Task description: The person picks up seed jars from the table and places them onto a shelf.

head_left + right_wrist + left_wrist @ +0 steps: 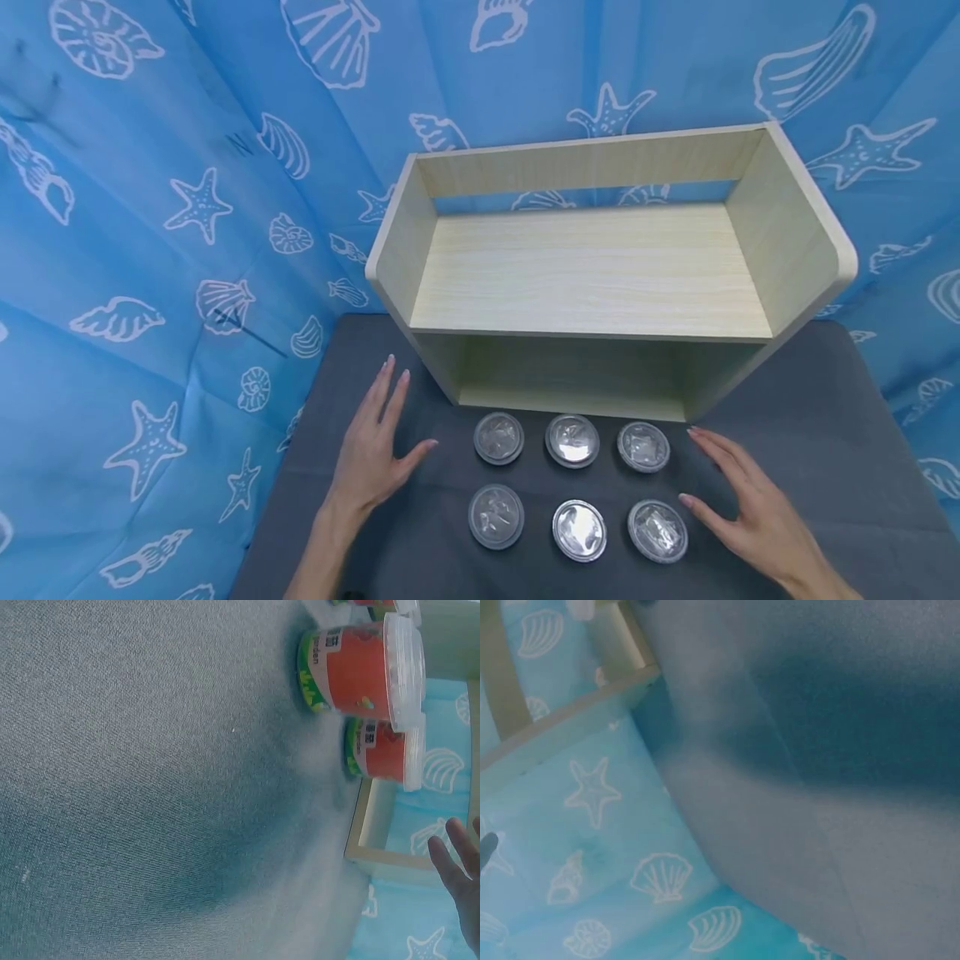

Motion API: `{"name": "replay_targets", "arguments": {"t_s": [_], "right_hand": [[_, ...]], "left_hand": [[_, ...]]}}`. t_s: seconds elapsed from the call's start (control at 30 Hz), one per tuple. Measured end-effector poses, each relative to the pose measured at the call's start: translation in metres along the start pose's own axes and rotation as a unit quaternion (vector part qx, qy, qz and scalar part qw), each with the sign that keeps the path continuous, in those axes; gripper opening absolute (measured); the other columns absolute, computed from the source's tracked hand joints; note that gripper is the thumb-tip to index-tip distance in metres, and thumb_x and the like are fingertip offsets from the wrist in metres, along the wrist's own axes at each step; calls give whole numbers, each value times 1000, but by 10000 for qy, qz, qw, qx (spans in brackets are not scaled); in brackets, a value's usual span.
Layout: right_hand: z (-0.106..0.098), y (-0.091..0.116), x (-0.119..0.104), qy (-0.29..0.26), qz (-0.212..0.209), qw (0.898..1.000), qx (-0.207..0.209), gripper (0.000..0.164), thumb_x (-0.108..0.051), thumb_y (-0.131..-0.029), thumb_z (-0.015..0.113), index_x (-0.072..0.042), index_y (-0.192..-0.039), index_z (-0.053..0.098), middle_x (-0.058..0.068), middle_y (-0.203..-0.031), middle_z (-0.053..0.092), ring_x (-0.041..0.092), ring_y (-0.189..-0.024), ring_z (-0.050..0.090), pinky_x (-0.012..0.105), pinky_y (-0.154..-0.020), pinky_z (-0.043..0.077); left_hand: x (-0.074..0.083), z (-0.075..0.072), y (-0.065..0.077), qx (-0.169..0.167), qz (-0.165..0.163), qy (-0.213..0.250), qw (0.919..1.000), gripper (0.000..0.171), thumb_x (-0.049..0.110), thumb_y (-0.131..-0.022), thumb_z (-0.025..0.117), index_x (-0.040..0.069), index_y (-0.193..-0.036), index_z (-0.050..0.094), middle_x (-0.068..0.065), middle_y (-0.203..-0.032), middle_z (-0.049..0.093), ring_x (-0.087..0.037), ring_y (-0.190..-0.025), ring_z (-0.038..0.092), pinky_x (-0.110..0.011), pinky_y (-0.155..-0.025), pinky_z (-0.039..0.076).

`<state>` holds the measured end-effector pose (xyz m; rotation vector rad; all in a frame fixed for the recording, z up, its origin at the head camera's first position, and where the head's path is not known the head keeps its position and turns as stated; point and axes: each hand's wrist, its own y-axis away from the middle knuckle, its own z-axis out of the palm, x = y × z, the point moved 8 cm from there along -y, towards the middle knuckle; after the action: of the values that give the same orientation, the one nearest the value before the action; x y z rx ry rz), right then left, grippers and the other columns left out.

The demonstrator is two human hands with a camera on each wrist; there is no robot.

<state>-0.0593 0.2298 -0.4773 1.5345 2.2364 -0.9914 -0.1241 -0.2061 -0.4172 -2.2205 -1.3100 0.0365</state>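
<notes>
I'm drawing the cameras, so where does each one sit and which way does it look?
Head: worn on the head, facing forward and down at the shelf, six tubs, left grip and right grip.
Left wrist: on that wrist, facing grey tabletop, shell curtain and the shelf's corner; I can't tell whether any grip shows.
Right wrist: on that wrist, facing across the tabletop to tubs and shelf; grip fingers at right edge.
Head and right wrist share tubs and shelf.

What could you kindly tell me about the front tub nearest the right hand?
The round tub has its translucent, plastic-looking lid on. The right wrist view shows a red side, a pale lettered panel and green near the base. It stands upright on the dark surface, the right hand beside it, not touching.
</notes>
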Motion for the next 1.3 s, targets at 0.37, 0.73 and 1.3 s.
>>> {"name": "replay_targets", "arguments": {"t_s": [0.37,0.73,1.3], "right_hand": [[5,-2,-10,-519,-114,9986,-85,93,-5,-62,91,-8,-145,50,7,-130,57,1,-113,50,4,-96,29],[22,4,-20,-901,-315,9948,-347,84,-3,-66,89,-6,-142,52,4,-131,57,2,-114,54,7,-93,37],[42,20,-16,-1297,452,9871,-821,68,-13,-77,86,-19,-138,58,-7,-130,58,-9,-119,46,6,-93,36]], "left_hand": [[0,-20,-16,466,-160,790,9957,91,68,-93,49,6,-156,28,-11,-162,25,-31,-145,32,-55,-110,35],[-1,-36,-39,623,-210,1353,9886,90,66,-93,50,7,-157,26,-11,-162,26,-30,-146,30,-56,-110,34],[0,-65,-72,970,98,2157,9716,89,60,-95,54,3,-156,25,-13,-161,28,-32,-142,36,-53,-103,43]]}}
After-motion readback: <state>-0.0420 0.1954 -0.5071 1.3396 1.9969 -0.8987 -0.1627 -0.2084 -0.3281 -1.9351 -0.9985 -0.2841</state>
